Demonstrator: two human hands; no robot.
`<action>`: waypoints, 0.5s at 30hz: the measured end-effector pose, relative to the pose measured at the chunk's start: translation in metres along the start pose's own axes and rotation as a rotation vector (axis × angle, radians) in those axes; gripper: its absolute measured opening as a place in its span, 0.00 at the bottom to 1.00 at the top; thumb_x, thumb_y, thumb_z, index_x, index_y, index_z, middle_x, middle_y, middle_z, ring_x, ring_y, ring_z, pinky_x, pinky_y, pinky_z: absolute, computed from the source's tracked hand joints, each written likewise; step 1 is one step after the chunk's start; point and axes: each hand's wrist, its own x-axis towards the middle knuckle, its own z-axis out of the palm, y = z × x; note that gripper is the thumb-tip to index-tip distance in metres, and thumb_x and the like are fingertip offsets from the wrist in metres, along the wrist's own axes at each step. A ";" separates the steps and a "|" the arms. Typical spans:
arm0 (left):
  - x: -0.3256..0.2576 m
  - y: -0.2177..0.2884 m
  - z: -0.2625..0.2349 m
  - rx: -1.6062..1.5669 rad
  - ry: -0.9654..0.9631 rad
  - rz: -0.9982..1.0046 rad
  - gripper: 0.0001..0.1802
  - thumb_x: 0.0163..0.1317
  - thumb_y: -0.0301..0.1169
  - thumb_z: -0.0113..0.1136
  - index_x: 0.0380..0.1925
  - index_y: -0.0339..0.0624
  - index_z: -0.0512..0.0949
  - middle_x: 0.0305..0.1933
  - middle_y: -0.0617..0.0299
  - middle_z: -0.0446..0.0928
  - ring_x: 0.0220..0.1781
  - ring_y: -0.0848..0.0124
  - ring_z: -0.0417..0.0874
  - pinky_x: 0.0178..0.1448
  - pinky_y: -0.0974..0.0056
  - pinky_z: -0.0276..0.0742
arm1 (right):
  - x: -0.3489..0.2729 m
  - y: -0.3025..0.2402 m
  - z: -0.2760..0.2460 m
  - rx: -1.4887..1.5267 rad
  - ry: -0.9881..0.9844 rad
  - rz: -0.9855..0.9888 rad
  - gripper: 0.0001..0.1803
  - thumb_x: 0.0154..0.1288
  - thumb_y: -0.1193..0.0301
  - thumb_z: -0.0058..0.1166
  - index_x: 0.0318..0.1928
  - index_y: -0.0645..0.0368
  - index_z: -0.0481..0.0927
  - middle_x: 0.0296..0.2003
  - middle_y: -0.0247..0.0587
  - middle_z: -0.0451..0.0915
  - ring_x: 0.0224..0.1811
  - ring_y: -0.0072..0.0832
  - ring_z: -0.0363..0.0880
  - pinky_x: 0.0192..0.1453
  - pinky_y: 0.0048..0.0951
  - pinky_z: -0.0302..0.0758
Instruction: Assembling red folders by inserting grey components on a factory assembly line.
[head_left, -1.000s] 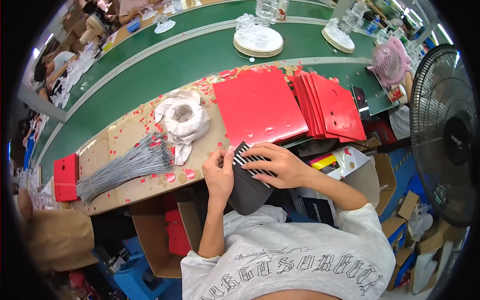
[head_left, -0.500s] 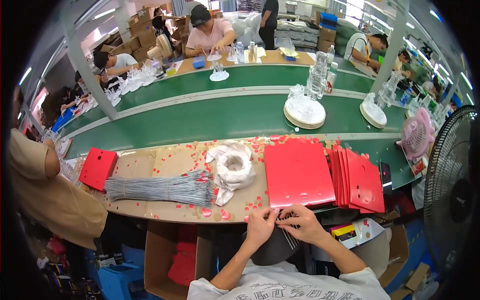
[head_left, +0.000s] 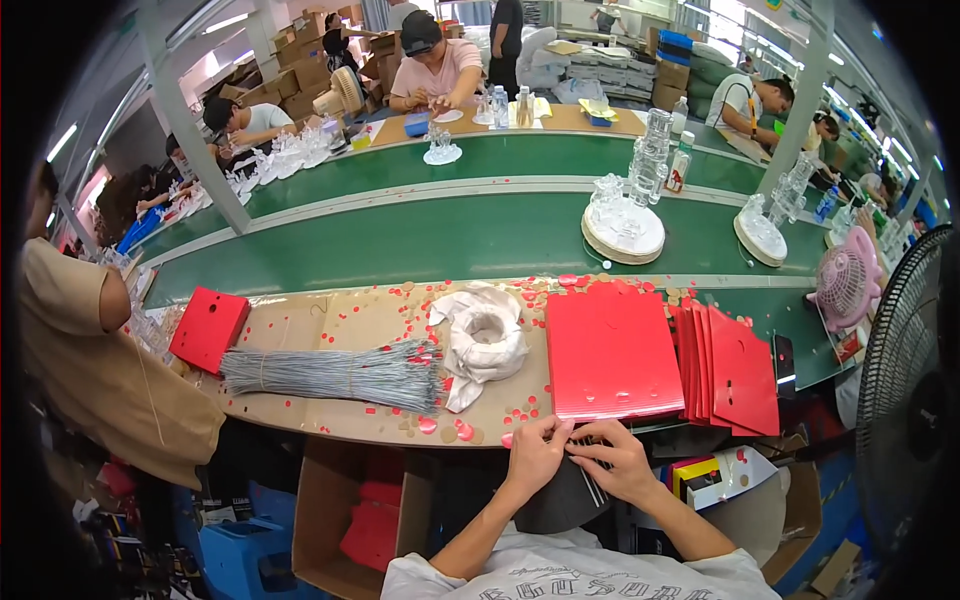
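Observation:
My left hand (head_left: 537, 457) and my right hand (head_left: 613, 462) are close together just below the table's front edge, over my lap. Both have bent fingers with the tips pinched, and whatever lies between them is too small to make out. Beneath them is a dark surface with thin pale stripes (head_left: 560, 508), partly covered by the hands. Directly beyond my fingers lies a stack of glossy red sheets (head_left: 612, 350). To its right, more red pieces (head_left: 738, 370) with small holes lean in an overlapping row.
A bundle of grey wires (head_left: 330, 375), a rolled white cloth (head_left: 487, 340) and a red block with holes (head_left: 210, 328) lie on the cardboard-covered table. Red discs are scattered about. Clear ornaments (head_left: 622, 230) stand on the green conveyor (head_left: 430, 245). A black fan (head_left: 905, 380) stands right; co-workers sit opposite.
The whole view has shifted slightly, so the table appears a little further right. My hands stay together at the table edge, fingers still pinched, with the right fingers slightly more curled.

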 end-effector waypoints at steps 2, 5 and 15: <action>-0.003 -0.009 0.002 -0.011 -0.061 -0.070 0.15 0.67 0.34 0.61 0.29 0.30 0.81 0.21 0.52 0.79 0.23 0.74 0.79 0.29 0.64 0.72 | -0.002 0.000 -0.001 0.013 -0.024 0.023 0.12 0.49 0.80 0.70 0.37 0.59 0.88 0.43 0.40 0.82 0.42 0.30 0.80 0.43 0.29 0.78; -0.004 -0.004 0.002 0.082 -0.047 -0.012 0.15 0.67 0.35 0.59 0.31 0.32 0.81 0.22 0.45 0.78 0.24 0.69 0.81 0.31 0.60 0.73 | -0.002 0.009 -0.003 0.036 -0.040 0.020 0.09 0.50 0.78 0.70 0.34 0.61 0.86 0.42 0.43 0.81 0.45 0.35 0.81 0.48 0.34 0.78; 0.005 0.016 0.005 0.292 -0.183 0.049 0.18 0.66 0.31 0.61 0.54 0.36 0.78 0.12 0.63 0.66 0.16 0.78 0.63 0.24 0.65 0.61 | 0.085 0.068 -0.053 -0.081 -0.048 0.105 0.05 0.59 0.76 0.62 0.34 0.63 0.80 0.42 0.40 0.79 0.51 0.37 0.79 0.57 0.34 0.75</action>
